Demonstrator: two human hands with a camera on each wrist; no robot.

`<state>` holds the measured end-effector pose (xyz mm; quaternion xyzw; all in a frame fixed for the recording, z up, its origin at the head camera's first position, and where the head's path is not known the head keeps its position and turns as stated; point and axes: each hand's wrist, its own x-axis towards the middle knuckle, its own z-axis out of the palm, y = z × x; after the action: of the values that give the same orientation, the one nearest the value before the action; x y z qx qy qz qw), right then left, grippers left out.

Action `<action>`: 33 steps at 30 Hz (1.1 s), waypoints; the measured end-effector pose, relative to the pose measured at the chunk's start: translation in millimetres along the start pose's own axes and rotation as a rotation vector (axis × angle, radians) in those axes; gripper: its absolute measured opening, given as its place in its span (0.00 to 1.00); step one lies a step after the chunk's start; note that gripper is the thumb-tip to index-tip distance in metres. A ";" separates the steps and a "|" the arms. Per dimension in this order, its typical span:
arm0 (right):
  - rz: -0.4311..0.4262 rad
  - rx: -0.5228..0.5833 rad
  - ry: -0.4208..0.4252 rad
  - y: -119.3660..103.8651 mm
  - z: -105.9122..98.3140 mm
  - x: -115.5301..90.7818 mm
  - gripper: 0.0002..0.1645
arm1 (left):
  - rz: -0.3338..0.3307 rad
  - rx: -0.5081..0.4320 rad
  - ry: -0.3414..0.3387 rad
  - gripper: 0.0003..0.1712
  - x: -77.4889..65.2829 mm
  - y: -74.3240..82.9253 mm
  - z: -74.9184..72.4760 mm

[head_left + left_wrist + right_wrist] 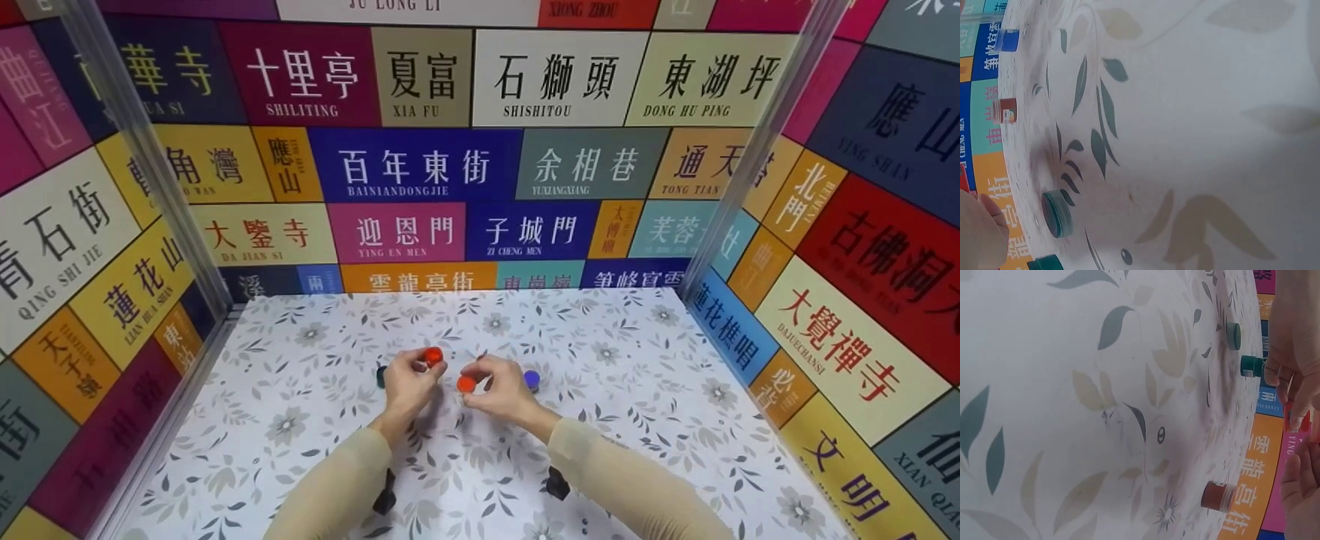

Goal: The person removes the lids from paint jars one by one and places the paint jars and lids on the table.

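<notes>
My left hand (411,384) pinches a small red jar (433,355) between thumb and fingers, above the table. Close beside it, my right hand (501,388) holds a small round orange-red piece (466,385) with its flat face toward the head camera; I cannot tell whether it is a lid or a jar. In the right wrist view both hands meet at the right edge, with the red jar (1296,417) in the left hand's fingers. Next to the left hand stands a dark green jar (381,376). A purple-blue jar (532,380) is just right of the right hand.
On the flowered tabletop (300,465) stand a red-brown jar (1219,496), mostly hidden in the head view, and a round green-rimmed piece (1057,214). Panels with large characters (420,165) enclose the table's back and sides. Black wrist gear (557,484) hangs under the right sleeve.
</notes>
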<state>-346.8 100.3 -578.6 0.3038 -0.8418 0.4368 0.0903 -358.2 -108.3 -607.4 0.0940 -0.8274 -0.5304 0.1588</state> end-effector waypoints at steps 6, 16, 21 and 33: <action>0.063 -0.023 -0.014 1.7 8.5 -1.7 0.21 | -0.064 0.012 -0.009 0.22 5.0 -2.1 -1.2; 0.107 -0.080 -0.047 5.9 19.2 1.0 0.23 | -0.143 0.052 -0.021 0.22 11.7 -3.7 0.9; 0.159 -0.120 -0.080 6.7 27.8 2.3 0.22 | -0.160 0.069 -0.042 0.20 11.6 -7.2 2.2; 0.190 -0.181 -0.133 3.0 41.2 -0.3 0.21 | -0.137 0.109 -0.043 0.20 13.8 -13.4 8.1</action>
<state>-343.7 69.2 -605.6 0.2415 -0.9069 0.3447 0.0195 -374.2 -111.5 -620.4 0.1473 -0.8500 -0.4960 0.0990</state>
